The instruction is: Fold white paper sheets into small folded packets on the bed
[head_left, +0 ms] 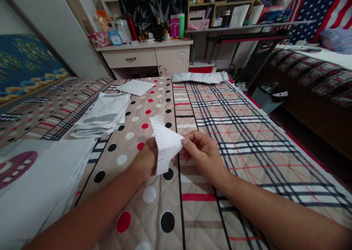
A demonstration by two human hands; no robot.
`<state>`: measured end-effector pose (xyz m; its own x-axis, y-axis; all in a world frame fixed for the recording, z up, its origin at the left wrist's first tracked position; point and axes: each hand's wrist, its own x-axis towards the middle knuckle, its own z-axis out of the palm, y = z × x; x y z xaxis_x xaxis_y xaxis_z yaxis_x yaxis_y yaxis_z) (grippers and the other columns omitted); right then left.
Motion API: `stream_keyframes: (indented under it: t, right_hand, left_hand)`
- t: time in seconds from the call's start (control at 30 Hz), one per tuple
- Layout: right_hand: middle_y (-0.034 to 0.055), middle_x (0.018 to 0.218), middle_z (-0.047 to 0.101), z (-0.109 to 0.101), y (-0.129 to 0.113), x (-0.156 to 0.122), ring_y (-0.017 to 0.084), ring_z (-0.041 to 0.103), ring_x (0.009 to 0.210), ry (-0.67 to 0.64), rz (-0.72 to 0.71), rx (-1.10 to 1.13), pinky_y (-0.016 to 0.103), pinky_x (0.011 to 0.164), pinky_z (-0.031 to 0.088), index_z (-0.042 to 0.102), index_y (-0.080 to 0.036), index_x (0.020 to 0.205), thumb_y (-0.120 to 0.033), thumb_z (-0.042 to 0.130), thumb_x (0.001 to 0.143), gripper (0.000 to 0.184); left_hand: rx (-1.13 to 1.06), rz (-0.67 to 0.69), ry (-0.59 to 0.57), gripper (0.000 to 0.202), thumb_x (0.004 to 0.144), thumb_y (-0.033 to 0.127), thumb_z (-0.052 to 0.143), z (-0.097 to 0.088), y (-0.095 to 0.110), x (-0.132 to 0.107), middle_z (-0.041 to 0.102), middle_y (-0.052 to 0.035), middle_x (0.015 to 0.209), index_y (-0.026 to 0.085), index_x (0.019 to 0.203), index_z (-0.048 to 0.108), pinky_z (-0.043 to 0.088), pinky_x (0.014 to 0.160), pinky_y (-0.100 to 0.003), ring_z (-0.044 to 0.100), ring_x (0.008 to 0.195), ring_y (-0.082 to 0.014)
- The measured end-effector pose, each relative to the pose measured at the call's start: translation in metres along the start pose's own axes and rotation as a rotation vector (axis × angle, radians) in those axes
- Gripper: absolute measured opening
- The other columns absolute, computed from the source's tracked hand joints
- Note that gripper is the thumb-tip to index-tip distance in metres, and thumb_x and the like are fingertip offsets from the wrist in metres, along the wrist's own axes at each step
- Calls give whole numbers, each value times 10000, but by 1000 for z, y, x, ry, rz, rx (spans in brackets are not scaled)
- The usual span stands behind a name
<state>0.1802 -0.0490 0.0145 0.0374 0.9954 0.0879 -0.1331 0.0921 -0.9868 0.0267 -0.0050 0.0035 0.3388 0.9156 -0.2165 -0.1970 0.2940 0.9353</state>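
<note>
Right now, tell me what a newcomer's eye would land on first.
Probably the folded white paper mid-picture, its corner pinched by the right hand, with the left hand partly hidden behind it. Next, likely the dotted and plaid bedspread beneath, then the star-and-stripe fabric at upper right.

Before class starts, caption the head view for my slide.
Left hand and right hand hold a folded printed paper above a polka-dot, plaid quilt, with stacked papers at left.

Blue clock [116, 37], grn tube [181, 25] on wht dresser [143, 59]; gray bin [261, 97], flag-print cloth [312, 9] at R.
</note>
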Motion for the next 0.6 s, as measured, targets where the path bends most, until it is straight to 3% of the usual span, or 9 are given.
stream_keyframes:
  t: [0.13,0.23,0.3,0.43,0.5,0.6]
  right_hand:
    - [-28,568,594,-2,0,4,74,540,448,91,46,3,173,431,439,540,-164,695,-325,646,825,232]
    - [-26,573,618,-4,1,7,78,561,428,123,86,68,176,431,461,539,-163,698,-341,679,796,247]
    - [-22,583,636,-5,2,7,91,590,437,148,99,114,187,449,489,547,-163,714,-358,703,779,258]
    - [4,639,679,-4,3,8,121,658,510,141,114,160,211,511,538,569,-158,741,-376,730,766,272]
    - [18,669,697,-3,5,8,130,674,536,103,138,188,226,540,556,580,-155,746,-383,742,757,280]
    - [27,682,706,-3,7,8,130,676,545,76,173,217,225,538,557,593,-150,757,-394,762,737,297]
  left_hand:
    - [-95,105,66,321,706,405,736,1,2,3,718,-31,798,158,898,666,514,578,-231,654,656,-154]
    - [-116,247,74,317,849,424,600,-1,2,2,697,-37,1015,196,1070,607,528,710,-236,668,851,-155]
    - [-55,343,82,346,883,462,555,-5,1,0,665,-47,1104,219,1129,551,529,711,-248,665,872,-157]
    - [244,459,90,369,808,373,693,-11,0,-1,638,-64,1140,206,1108,559,523,731,-244,653,926,-169]
    - [419,508,109,286,803,332,699,-11,1,-1,626,-80,1152,181,1037,637,522,822,-282,624,1034,-199]
    - [720,704,226,145,799,304,693,-9,5,-2,591,-81,1205,178,865,717,468,976,-356,554,1160,-231]
